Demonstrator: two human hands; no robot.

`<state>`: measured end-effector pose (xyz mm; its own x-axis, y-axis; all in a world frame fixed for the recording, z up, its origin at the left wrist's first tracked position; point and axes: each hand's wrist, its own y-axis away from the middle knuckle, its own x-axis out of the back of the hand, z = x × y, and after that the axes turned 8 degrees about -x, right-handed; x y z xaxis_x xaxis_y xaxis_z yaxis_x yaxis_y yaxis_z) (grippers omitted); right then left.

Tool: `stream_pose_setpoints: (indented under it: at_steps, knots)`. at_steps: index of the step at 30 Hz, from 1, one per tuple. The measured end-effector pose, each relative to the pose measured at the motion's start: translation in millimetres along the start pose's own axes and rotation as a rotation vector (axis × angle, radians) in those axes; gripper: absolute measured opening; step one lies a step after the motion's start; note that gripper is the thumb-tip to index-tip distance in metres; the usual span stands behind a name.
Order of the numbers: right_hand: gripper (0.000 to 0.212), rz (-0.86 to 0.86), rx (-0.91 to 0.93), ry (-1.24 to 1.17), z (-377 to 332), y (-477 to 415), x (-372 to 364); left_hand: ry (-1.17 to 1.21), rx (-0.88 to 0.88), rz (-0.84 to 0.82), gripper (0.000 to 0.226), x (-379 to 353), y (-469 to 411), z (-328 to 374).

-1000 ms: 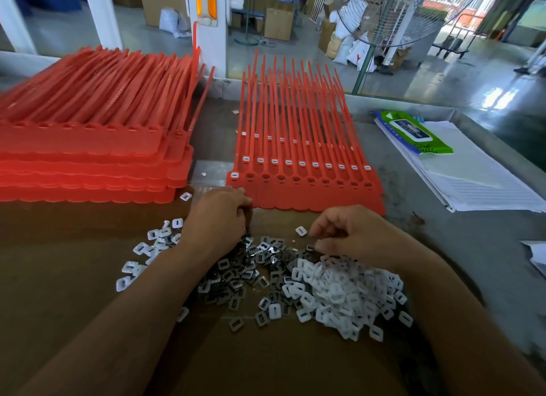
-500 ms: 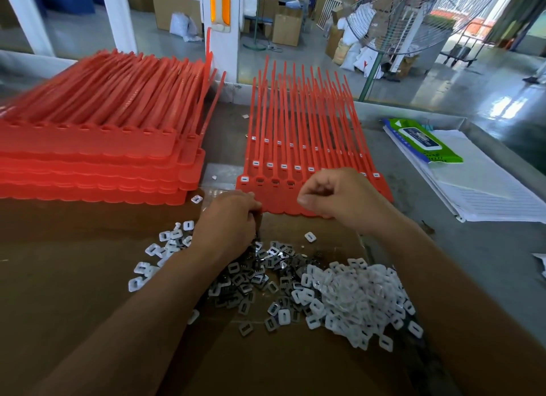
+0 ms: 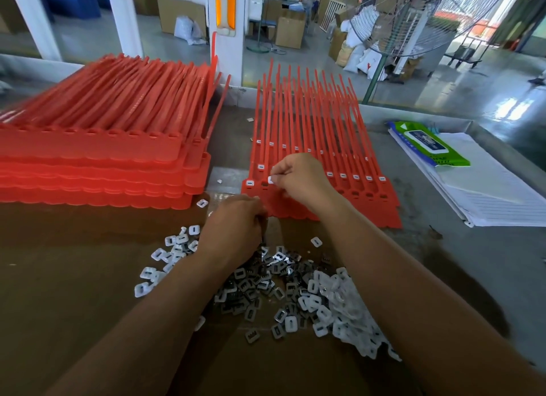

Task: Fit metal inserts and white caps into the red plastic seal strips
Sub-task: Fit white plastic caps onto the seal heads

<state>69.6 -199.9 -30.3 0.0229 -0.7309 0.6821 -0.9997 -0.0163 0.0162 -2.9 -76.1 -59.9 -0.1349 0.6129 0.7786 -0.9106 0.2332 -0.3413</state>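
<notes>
**White cap pinched over the front row of strip heads**

The right hand (image 3: 301,180) is reached forward over the flat sheet of red seal strips (image 3: 310,124), wrist raised and knuckles turned up. A single white cap (image 3: 270,179) is pinched between its thumb and forefinger, while the other fingers are curled in beneath. The cap is held just beside the second head from the left in the front row – the first head is already fitted with a white piece.

The left hand (image 3: 233,227) is set lower, at the near edge of that sheet, with its forearm laid across the cardboard sheet (image 3: 74,277). Its fingers are curled downward and hidden by the back of the hand – whether anything is gripped cannot be told.

Metal inserts (image 3: 254,283) are heaped under the left wrist, and the white caps (image 3: 351,316) are piled just to their right. A tall stack of red strips (image 3: 103,159) is seen at the left of the desk (image 3: 472,262).
</notes>
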Motion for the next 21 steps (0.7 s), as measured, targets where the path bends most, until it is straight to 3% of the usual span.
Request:
stream_pose_setpoints:
  at_steps: [9,21]
  knots:
    - [0.016,0.057,-0.061,0.066,2,-9,-19,0.015,-0.012,0.025,0.025,-2,1,-2]
    - [0.014,-0.003,-0.070,0.216,-2,-17,-19,0.022,-0.003,0.028,0.025,-3,2,-3]
